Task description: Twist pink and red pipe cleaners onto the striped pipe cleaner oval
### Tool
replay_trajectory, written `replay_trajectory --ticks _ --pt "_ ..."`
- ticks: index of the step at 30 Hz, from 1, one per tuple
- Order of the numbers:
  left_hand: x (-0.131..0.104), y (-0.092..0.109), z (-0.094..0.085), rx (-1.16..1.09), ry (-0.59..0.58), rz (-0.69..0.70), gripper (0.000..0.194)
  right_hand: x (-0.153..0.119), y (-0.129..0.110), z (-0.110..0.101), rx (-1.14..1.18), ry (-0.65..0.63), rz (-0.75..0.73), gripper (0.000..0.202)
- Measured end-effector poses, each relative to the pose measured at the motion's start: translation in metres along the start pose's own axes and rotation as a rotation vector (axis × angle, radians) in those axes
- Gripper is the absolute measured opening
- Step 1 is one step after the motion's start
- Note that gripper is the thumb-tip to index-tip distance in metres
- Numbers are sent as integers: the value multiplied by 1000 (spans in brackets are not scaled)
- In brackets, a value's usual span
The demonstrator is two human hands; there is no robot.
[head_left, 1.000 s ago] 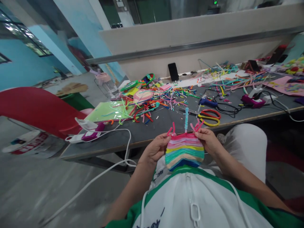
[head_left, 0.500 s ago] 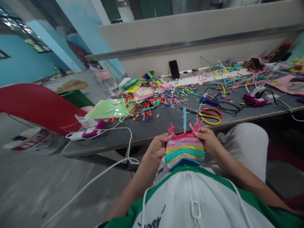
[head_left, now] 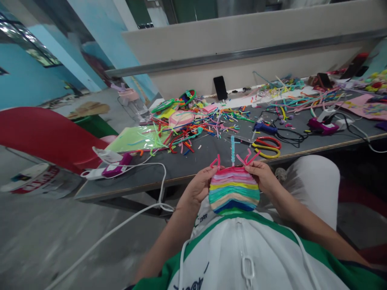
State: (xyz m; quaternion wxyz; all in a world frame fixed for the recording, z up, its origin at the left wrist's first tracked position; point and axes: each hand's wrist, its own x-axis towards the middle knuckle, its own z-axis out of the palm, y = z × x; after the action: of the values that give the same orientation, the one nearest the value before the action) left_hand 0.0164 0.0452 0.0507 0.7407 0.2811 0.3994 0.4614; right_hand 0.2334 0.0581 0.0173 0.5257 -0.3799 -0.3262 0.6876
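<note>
The striped piece (head_left: 234, 189) I hold looks soft, fuzzy and matt, ridged in close rows, and the pink stalks (head_left: 248, 156) at its top have the same fuzzy finish. My jacket (head_left: 223, 249) is matt cloth. The table (head_left: 211, 155) has a smooth, dull top with what looks like raw wood along its front edge. The scissors (head_left: 255, 143) have smooth, plastic-looking handles; the green sheet (head_left: 130, 139) shines like plastic film. The red chair (head_left: 45, 135) appears to be smooth plastic, the rail (head_left: 211, 59) dull metal, and the phone (head_left: 220, 88) has a smooth, dark face.
</note>
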Motion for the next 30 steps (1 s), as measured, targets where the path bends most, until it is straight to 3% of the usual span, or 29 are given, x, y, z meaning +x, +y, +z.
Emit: replay_trajectory --ticks 10,18,26,30 --pt "19 -2 4 -32 59 50 21 2 7 2 34 -26 78 21" --pt "16 -4 -1 -98 125 2 21 -2 8 2 68 -67 63 24" --pt "15 -8 2 -82 165 96 25 2 14 2 47 -25 4 25" --pt "11 -6 3 -58 103 67 24 2 13 1 51 -10 12 27"
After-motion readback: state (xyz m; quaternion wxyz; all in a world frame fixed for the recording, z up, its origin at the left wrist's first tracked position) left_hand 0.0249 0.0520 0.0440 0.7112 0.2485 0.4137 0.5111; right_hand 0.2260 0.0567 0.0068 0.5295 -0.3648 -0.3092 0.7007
